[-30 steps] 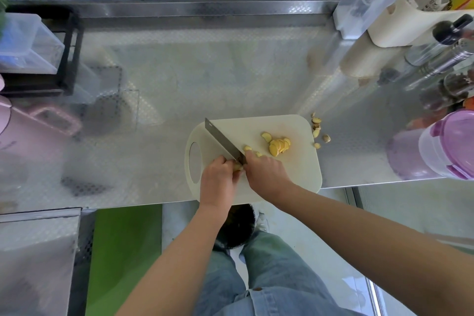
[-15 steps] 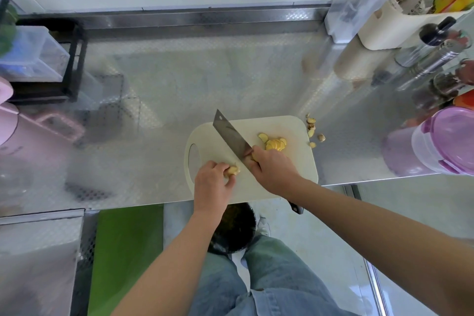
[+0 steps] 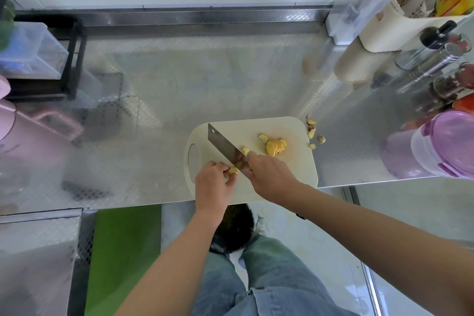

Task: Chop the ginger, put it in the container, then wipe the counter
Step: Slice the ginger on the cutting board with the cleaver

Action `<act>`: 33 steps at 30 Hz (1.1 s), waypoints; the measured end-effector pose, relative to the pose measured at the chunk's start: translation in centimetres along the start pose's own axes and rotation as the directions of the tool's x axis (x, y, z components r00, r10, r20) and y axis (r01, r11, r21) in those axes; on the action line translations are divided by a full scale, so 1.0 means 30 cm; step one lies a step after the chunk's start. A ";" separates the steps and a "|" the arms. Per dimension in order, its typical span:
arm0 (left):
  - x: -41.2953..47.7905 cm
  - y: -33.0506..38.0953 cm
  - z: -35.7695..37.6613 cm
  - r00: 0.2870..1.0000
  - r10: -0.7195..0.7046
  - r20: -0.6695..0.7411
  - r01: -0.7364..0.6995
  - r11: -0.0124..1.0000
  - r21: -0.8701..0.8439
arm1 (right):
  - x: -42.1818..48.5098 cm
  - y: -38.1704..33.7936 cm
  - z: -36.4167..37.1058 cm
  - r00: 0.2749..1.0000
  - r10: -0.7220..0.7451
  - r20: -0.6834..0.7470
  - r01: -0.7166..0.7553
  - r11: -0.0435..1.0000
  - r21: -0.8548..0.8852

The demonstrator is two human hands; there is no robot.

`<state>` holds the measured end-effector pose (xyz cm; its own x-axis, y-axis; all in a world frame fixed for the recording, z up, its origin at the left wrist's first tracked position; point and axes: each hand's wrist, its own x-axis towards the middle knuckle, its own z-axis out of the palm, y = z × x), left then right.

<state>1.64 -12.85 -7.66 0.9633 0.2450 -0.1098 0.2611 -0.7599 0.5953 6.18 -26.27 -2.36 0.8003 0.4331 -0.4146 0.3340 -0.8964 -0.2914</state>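
**Cleaver returns to the ginger stub for another cut**

Nearest, under the surface's edge, a dark round bin point(image 3: 232, 229) shows between the person's forearms. What it holds is too dim to tell.

Half a second ago the blade was lifted clear. Now the broad steel cleaver point(image 3: 222, 145) slants down beside the small yellow ginger stub point(image 3: 233, 170), at the near left of the cream plastic chopping board point(image 3: 295, 172). The left hand point(image 3: 214, 183) has its grip pinched on the stub, fingertips curled close to the blade. The right hand point(image 3: 272, 174) has its grip wrapped round the cleaver's handle, which is hidden inside the fist. I judge that chopping is well along but not finished: one stub remains to slice.

The blade and the left fingers cover the stub, so neither its remaining length nor whether the edge has bitten in can be made out.

Farther on, the pale yellow ginger slices point(image 3: 275, 147) lie heaped mid-board. Brownish peel scraps point(image 3: 311, 133) sit just off its far right corner on the embossed steel surface point(image 3: 179, 90).

A clear container with a purple lid point(image 3: 451, 146) stands well apart at the right, cut off by the frame. Whether it is the one meant is unclear, and no cloth is visible.
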 end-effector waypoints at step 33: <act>0.048 -0.014 0.016 0.995 0.059 0.082 -0.062 0.997 0.038 | 0.035 0.000 -0.014 0.994 -0.059 0.096 0.059 0.998 -0.002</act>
<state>2.94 -12.46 -8.45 0.9788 0.1500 -0.1392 0.2031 -0.7958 0.5705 7.24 -25.86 -2.45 0.7279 0.4923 -0.4773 0.3818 -0.8692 -0.3141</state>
